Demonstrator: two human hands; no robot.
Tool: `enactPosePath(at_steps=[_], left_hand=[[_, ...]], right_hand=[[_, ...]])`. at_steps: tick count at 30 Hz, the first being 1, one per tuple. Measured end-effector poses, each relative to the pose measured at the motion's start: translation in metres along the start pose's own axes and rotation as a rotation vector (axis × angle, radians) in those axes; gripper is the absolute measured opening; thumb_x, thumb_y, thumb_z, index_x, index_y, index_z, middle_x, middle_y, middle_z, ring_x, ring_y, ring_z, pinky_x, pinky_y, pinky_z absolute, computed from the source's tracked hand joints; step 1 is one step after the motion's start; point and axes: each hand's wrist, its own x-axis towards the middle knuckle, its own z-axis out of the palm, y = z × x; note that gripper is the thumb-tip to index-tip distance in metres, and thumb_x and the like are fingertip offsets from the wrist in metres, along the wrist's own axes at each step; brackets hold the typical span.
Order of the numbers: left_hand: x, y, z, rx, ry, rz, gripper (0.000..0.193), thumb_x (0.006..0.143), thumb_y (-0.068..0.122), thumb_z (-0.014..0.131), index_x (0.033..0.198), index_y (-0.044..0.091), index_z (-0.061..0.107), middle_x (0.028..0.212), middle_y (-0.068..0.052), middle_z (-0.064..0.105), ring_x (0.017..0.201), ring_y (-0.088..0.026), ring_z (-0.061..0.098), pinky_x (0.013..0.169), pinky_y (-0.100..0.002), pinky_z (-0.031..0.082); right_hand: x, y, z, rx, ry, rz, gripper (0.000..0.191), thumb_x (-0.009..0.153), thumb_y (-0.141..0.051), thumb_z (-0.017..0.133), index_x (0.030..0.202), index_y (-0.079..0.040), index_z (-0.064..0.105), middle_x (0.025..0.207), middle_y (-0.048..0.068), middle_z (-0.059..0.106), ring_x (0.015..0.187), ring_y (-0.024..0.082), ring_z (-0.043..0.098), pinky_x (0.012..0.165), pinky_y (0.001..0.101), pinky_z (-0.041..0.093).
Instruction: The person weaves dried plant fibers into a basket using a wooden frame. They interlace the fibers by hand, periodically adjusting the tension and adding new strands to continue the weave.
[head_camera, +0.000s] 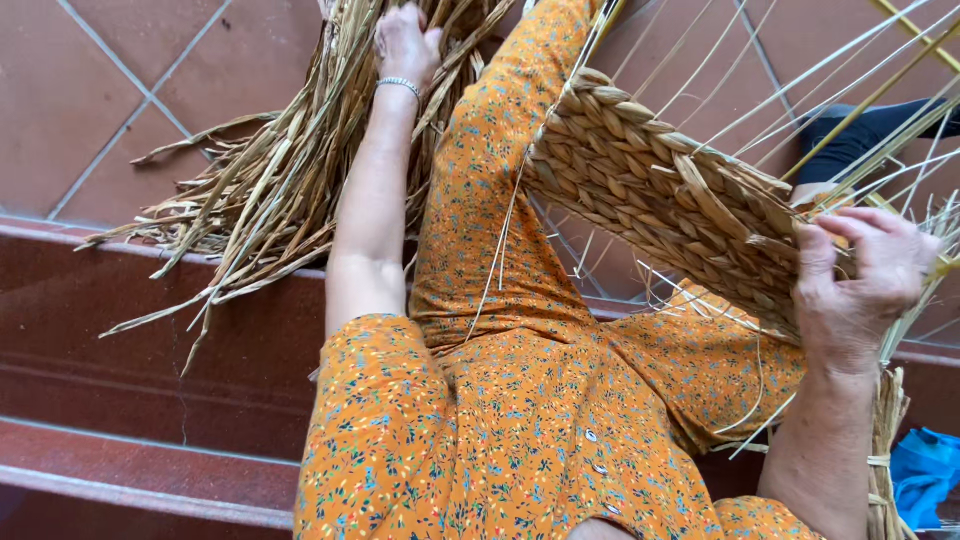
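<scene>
Woven matting (660, 190), a thick panel of plaited dry straw, lies across the person's lap from about one o'clock down to three o'clock, its braids chunky, ribbed and pale tan. Its unfinished edge sits at three o'clock, where loose strands (850, 90) fan out toward the upper right corner, thin, stiff and glossy. The right hand (860, 285) grips that edge, fingers curled tight around the braid with the thumb pressed on top. If that grip slackens, I judge the last plaits could loosen and the open weave slip apart, since nothing else pins the edge.

At eleven o'clock a large bundle of dried leaves (270, 190) sprawls over the red tiled floor (110, 90) and the step (130, 330); the leaves are flat, papery and frayed, splaying in every direction. The left hand (403, 45) reaches into it at twelve o'clock, fingers bent down among the stalks; whether they pinch one leaf or several I cannot tell. Pulling from such a tangle could drag extra leaves out or snap a brittle one.

A beaded bracelet (398, 86) circles the left wrist, small and silvery.
</scene>
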Motion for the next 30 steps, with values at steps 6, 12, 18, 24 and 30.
enactPosePath(at_steps=[6,12,18,24,30], left_hand=[[-0.010,0.000,0.004,0.020,-0.163,-0.260,0.020,0.073,0.020,0.084,0.082,0.014,0.066,0.094,-0.012,0.069,0.096,-0.030,0.066,0.084,-0.044,0.054],[-0.018,-0.005,-0.029,-0.417,-0.181,-0.167,0.017,0.090,0.010,0.079,0.088,0.012,0.062,0.084,-0.004,0.070,0.079,-0.019,0.070,0.071,-0.033,0.058],[-0.057,0.046,-0.082,-0.583,0.046,0.589,0.020,0.095,-0.002,0.080,0.096,0.005,0.061,0.091,-0.010,0.068,0.085,-0.023,0.069,0.076,-0.034,0.059],[-0.076,0.089,-0.133,-0.507,-0.190,0.686,0.026,0.097,0.008,0.081,0.113,0.004,0.061,0.108,-0.010,0.068,0.104,-0.028,0.068,0.094,-0.041,0.056],[-0.066,0.101,-0.150,-0.650,-0.063,0.713,0.044,0.096,0.025,0.075,0.127,-0.001,0.058,0.120,-0.019,0.064,0.112,-0.035,0.063,0.098,-0.044,0.053]], right_hand=[[0.027,-0.036,0.005,0.036,-0.021,-0.096,0.013,0.102,-0.004,0.083,0.108,-0.008,0.073,0.115,0.006,0.068,0.111,0.023,0.058,0.103,0.0372,0.043],[0.051,-0.074,0.012,0.199,0.024,-0.101,0.009,0.105,-0.002,0.081,0.109,-0.006,0.074,0.116,0.007,0.071,0.107,0.025,0.062,0.097,0.0367,0.049],[0.098,-0.154,0.059,1.223,-0.283,0.299,0.033,0.104,-0.008,0.059,0.136,-0.008,0.060,0.119,0.002,0.071,0.101,0.009,0.070,0.091,0.0255,0.061],[0.107,-0.173,0.092,1.551,-0.138,0.223,0.027,0.117,-0.009,0.053,0.142,0.000,0.060,0.137,0.012,0.068,0.110,0.016,0.066,0.101,0.0335,0.058],[0.112,-0.131,-0.065,1.636,0.371,0.032,0.019,0.119,-0.020,0.053,0.125,-0.006,0.065,0.118,0.014,0.069,0.106,0.022,0.069,0.096,0.0368,0.058]])
